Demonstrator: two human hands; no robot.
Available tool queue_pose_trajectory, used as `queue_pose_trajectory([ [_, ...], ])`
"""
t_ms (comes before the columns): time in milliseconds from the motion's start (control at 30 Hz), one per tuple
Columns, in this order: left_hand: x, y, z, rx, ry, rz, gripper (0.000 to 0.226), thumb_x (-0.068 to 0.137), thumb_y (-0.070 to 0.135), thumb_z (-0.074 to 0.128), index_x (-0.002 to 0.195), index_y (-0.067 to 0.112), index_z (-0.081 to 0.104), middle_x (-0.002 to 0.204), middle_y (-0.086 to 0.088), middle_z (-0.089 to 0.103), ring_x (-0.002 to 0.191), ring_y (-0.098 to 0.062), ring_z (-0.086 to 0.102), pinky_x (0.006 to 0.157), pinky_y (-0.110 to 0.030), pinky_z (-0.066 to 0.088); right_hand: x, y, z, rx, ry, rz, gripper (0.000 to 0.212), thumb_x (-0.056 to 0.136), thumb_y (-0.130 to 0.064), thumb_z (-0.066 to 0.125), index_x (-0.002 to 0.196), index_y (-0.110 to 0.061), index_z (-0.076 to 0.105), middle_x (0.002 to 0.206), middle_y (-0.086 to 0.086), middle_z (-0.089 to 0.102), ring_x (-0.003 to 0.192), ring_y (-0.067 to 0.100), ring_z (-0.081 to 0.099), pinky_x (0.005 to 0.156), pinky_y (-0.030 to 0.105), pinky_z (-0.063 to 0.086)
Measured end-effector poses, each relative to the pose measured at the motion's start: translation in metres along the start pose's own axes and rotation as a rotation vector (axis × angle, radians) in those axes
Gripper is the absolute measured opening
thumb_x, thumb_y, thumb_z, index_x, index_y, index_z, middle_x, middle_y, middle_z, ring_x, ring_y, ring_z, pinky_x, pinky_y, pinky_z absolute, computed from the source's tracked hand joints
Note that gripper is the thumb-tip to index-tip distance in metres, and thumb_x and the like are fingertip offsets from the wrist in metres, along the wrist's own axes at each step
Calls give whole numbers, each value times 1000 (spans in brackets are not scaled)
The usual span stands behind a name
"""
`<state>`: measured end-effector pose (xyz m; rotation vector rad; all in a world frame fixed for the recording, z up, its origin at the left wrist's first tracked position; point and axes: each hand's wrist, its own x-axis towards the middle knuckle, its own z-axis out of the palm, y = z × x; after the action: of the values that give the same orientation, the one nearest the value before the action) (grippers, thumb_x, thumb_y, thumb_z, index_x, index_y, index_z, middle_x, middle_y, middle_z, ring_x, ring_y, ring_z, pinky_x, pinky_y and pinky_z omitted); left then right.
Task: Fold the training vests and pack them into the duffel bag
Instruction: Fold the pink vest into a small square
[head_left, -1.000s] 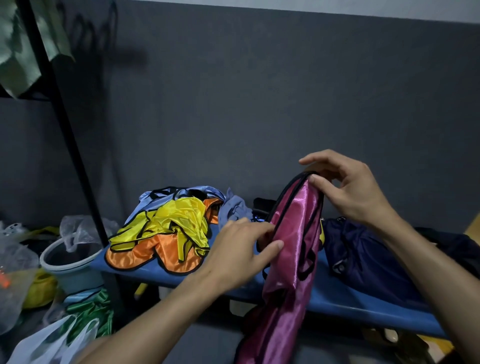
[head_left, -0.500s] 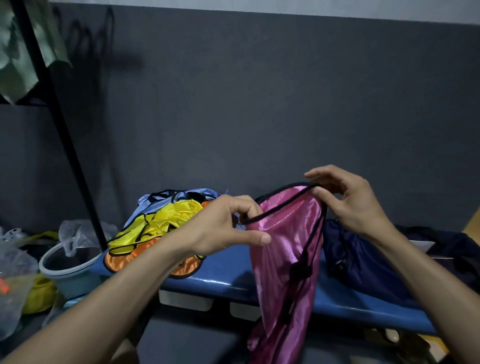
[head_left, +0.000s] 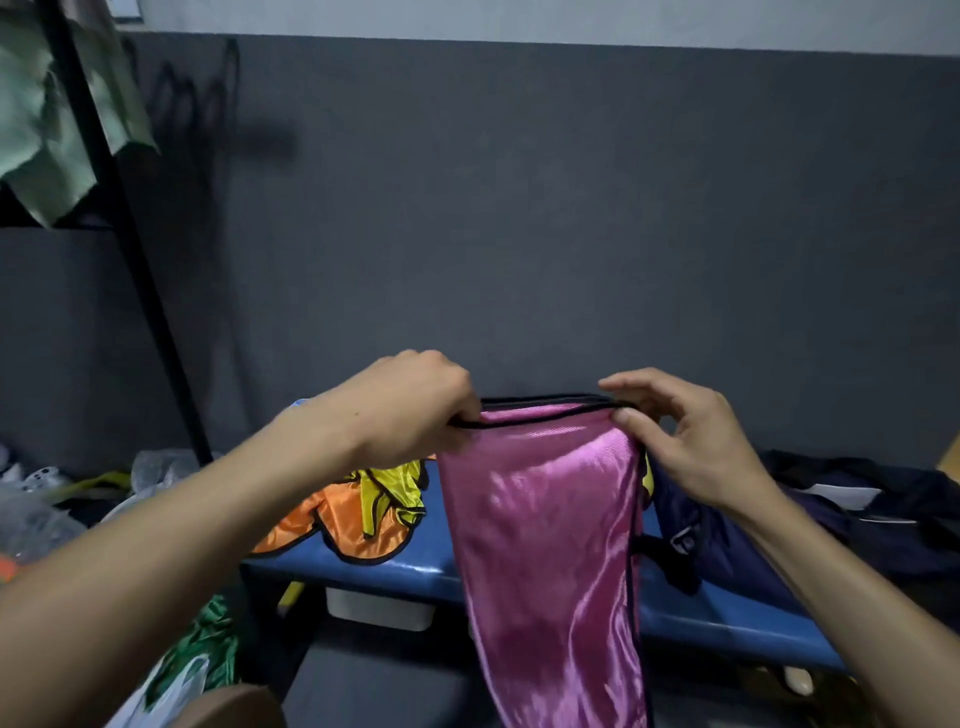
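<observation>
While the pink vest (head_left: 545, 530) hangs down in front of the blue bench (head_left: 415, 566), both hands pinch its black-trimmed top edge: left hand (head_left: 410, 410) gripping the left corner, right hand (head_left: 685, 436) holding the right one between thumb and fingers. Orange and yellow vests (head_left: 363, 509) sit piled on the bench, and the dark navy duffel bag (head_left: 737, 545) lies to the right.

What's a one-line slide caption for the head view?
Left hand and right hand hold a pink training vest by its black-trimmed top edge above the blue bench.
</observation>
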<state>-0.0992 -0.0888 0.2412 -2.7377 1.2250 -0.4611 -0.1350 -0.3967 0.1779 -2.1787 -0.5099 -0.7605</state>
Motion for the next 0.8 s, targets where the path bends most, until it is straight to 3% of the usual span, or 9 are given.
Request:
queue_pose_trajectory([
  [200, 14, -24, -11, -39, 60, 30, 32, 80, 45, 81, 78, 21, 59, 83, 9, 62, 81, -19, 58, 64, -35, 47, -1, 5, 0, 158, -86, 78, 31, 92, -6, 74, 114, -27, 74, 110, -7, 76, 104, 16, 71, 95, 38, 56],
  [367, 22, -36, -25, -194, -114, 93, 23, 88, 41, 78, 90, 19, 69, 66, 14, 58, 63, 2, 53, 56, -18, 34, 5, 0, -5, 390, -127, 198, 27, 92, -4, 72, 114, -19, 73, 102, 0, 76, 95, 12, 71, 86, 22, 53],
  [433, 26, -40, -29, -119, -168, 126, 26, 92, 40, 73, 88, 15, 67, 66, 7, 59, 63, -5, 53, 57, -25, 36, 6, -2, -3, 420, -114, 242, 26, 92, -7, 72, 114, -20, 74, 106, -1, 76, 98, 9, 70, 85, 20, 53],
  [533, 31, -41, -31, -17, -115, 141, 35, 92, 38, 72, 79, 9, 57, 69, -5, 59, 64, -23, 47, 59, -34, 30, 11, -7, 6, 582, -84, 355, 23, 95, -7, 66, 116, -15, 72, 104, -3, 75, 93, 7, 69, 75, 17, 53],
  [600, 31, -43, -34, -71, -56, 151, 43, 90, 37, 76, 71, 8, 51, 60, -5, 49, 57, -18, 38, 55, -33, 27, 15, -10, 12, 723, -48, 418, 23, 96, -5, 63, 117, -10, 70, 101, 1, 74, 90, 11, 68, 73, 19, 55],
  [700, 30, -49, -38, -155, -19, 135, 50, 86, 32, 81, 63, 11, 42, 52, 0, 34, 51, -12, 37, 49, -21, 26, 21, -14, 19, 806, -2, 474, 23, 99, -5, 59, 120, -7, 68, 99, 3, 73, 87, 13, 68, 73, 22, 58],
  [800, 30, -53, -39, -167, 31, 131, 47, 84, 32, 83, 65, 9, 46, 55, 0, 36, 54, -13, 35, 51, -20, 27, 25, -19, 21, 877, 30, 496, 23, 100, -7, 58, 120, -9, 68, 100, 4, 72, 83, 12, 67, 70, 23, 59],
])
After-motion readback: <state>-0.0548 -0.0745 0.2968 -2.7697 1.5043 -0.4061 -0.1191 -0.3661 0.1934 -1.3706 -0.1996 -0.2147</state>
